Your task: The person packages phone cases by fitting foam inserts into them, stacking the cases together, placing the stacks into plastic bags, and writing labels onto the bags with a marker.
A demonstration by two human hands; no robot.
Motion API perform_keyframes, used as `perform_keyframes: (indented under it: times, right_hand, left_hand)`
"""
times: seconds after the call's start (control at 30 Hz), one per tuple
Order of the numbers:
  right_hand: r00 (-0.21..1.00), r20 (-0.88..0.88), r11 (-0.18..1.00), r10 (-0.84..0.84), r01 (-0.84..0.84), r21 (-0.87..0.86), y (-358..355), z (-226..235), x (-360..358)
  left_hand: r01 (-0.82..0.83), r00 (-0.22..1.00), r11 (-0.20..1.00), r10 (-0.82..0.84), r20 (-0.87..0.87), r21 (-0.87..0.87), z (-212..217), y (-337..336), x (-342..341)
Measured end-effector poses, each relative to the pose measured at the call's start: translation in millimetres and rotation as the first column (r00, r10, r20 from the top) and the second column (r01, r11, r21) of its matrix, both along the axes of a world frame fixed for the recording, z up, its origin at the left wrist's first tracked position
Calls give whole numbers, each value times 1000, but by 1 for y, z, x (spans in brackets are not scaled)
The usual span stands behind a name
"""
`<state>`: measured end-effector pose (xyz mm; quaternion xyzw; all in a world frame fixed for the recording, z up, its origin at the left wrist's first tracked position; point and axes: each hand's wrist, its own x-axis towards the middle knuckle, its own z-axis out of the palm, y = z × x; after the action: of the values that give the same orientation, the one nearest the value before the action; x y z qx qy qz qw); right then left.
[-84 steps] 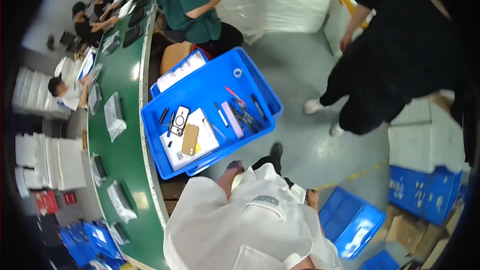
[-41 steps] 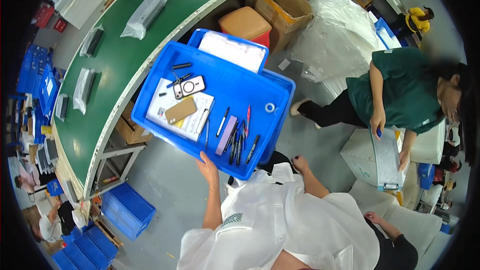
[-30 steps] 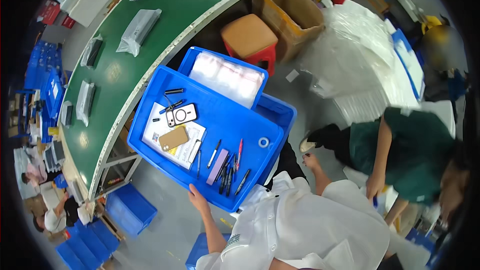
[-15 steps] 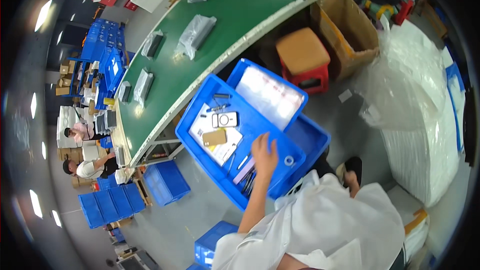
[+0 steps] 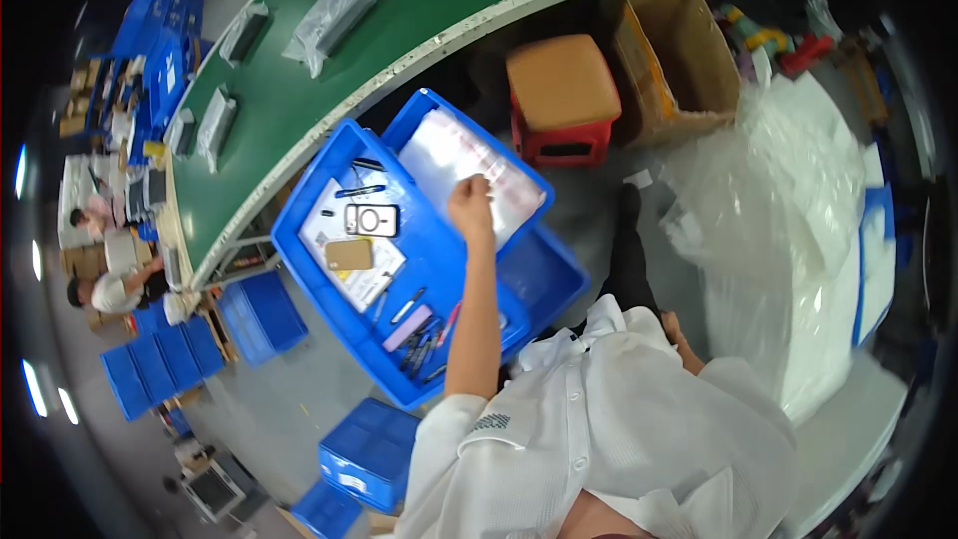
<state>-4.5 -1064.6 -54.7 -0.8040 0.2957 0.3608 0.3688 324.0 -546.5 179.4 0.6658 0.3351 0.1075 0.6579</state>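
Observation:
My left hand (image 5: 469,206) reaches out over a large blue tray (image 5: 299,232) and rests on a stack of clear plastic bags (image 5: 504,180) in a smaller blue bin (image 5: 424,112) behind it. Its fingers are curled on the bags' near edge; whether they grip is unclear. In the tray lie a white paper sheet (image 5: 359,279), a phone-like thing with a ring on its back (image 5: 371,220), a brown card (image 5: 349,255), a pink strip (image 5: 407,327) and several pens (image 5: 427,347). Only a bit of skin (image 5: 672,327) shows by my white shirt on the right; my right hand is not clearly seen.
A long green table (image 5: 399,10) with bagged items curves across the top. Behind the bins stand an orange-topped red stool (image 5: 562,85) and an open cardboard box (image 5: 689,40). A big heap of clear plastic (image 5: 788,230) fills the right. Blue crates (image 5: 371,451) sit on the floor; other people work at far left (image 5: 105,291).
The view has swung as I turned toward the green table. My left hand has moved from the tray's near edge, across the tray, onto the clear bags in the smaller bin.

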Motion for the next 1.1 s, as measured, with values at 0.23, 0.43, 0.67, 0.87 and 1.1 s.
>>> perform_keyframes:
  times: [0.23,0.43,0.67,0.87,1.1]
  right_hand:
    - [995,84,995,52,-59,76,-74,49,227]
    - [973,-44,959,-225,229,170,-108,106,391]
    - [856,358,890,372,-439,123,32,107,603]
    - [331,806,759,490,-618,-207,195,146,792]
    - [11,694,607,720,-493,-623,344,143,937]
  left_hand:
    - [-159,909,404,415,-26,901,-115,46,15]
    - [-229,811,632,545,-214,740,-101,-1,42]
    - [-430,790,741,585,-182,517,-43,3,39]
    - [-427,834,802,528,-162,417,19,3,76]
    - [-306,943,882,332,-13,359,74,58,247]
